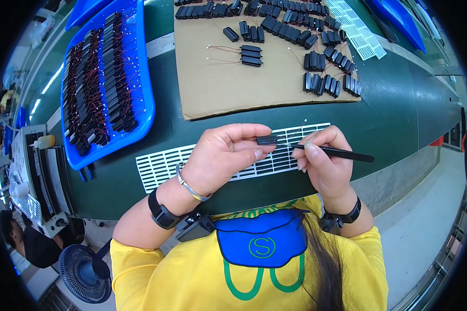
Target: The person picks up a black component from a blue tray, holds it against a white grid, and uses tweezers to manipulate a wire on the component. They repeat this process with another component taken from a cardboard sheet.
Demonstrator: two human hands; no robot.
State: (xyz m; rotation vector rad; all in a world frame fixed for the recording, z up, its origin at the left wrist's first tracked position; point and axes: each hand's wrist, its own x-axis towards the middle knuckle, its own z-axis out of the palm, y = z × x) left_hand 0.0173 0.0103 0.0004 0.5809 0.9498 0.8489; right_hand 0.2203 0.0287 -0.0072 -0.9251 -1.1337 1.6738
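Observation:
My left hand (215, 153) pinches a small black block-shaped part (266, 140) between its thumb and fingers. My right hand (327, 166) is closed around black tweezers (350, 154), whose tip points left toward that part. Thin wires seem to run from the part toward the right hand; whether the tweezers touch them I cannot tell. Beneath both hands lies a white slotted sheet (163, 167) on the green tabletop (384, 135).
A cardboard sheet (213, 93) ahead carries several groups of black parts (251, 55). At the left, a blue tray (148, 98) holds rows of similar parts with red wires. Another white slotted sheet (355, 28) lies at the far right. A fan (86, 272) stands at lower left.

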